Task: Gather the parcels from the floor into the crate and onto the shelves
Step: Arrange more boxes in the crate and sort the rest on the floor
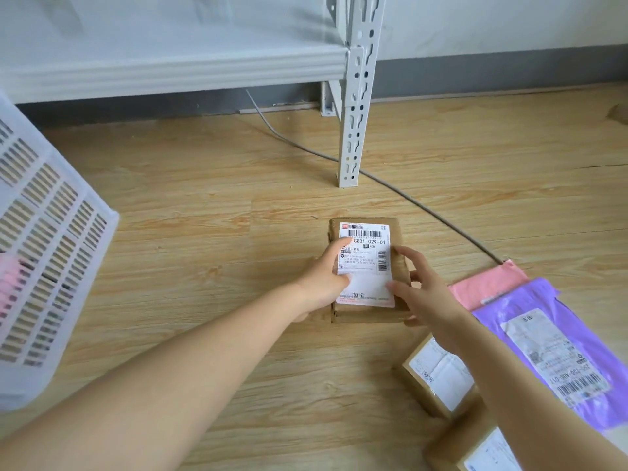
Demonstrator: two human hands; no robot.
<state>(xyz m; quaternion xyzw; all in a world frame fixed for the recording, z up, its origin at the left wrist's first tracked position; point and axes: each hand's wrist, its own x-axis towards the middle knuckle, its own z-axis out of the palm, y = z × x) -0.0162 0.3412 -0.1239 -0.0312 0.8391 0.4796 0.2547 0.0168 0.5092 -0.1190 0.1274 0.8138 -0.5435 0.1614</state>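
A brown cardboard parcel (368,229) with a white shipping label lies on the wooden floor at the centre. My left hand (323,278) grips its left side, thumb on the label. My right hand (418,287) holds the right side, fingers spread over the top and edge. A white slatted crate (51,239) stands at the left with pink parcels showing through its wall. The white metal shelf (176,68) runs across the top. At the right lie a pink mailer (482,283), a purple mailer (550,351) and two more brown boxes (438,375) (475,447).
A shelf upright post (353,130) stands on the floor just behind the parcel. A grey cable (424,205) curves across the floor from the wall to the pink mailer. Bare wooden floor stretches between the crate and the parcel.
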